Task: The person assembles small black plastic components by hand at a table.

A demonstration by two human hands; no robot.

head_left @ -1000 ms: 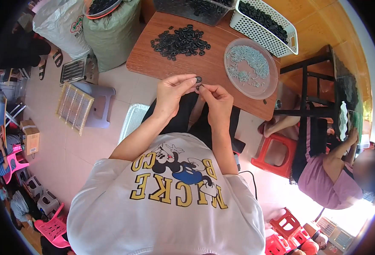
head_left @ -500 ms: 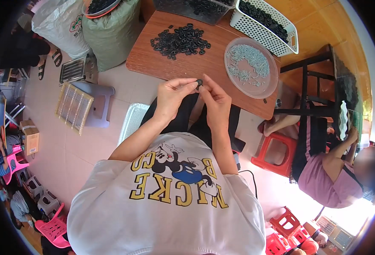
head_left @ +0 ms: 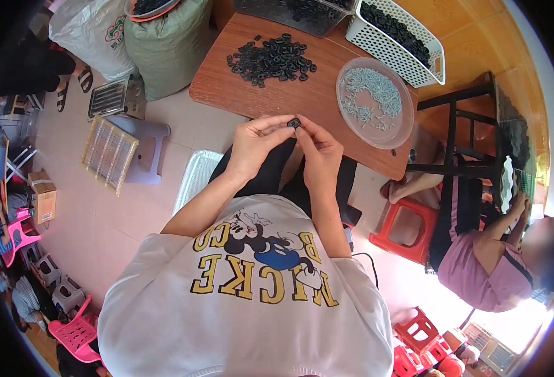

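Between the fingertips of both hands is a small black oval part (head_left: 294, 123) with an opening in it, held just off the table's near edge. My left hand (head_left: 258, 143) pinches it from the left. From the right, my right hand (head_left: 320, 149) grips it with thumb and forefinger. Beyond them, a loose pile of similar black parts (head_left: 270, 60) lies on the brown wooden table (head_left: 226, 85). To the right of the pile, a round translucent tray (head_left: 387, 135) holds many small silvery pins or screws.
A white perforated basket (head_left: 432, 76) and a clear bin (head_left: 277, 24), both with black parts, stand at the table's back. Full sacks (head_left: 167, 53) stand at the far left. On the right, a person (head_left: 487, 267) sits near a red stool (head_left: 400, 235).
The black part has turned so that its flat face with the opening shows more. Both hands stay together in nearly the same place. The view has shifted slightly.
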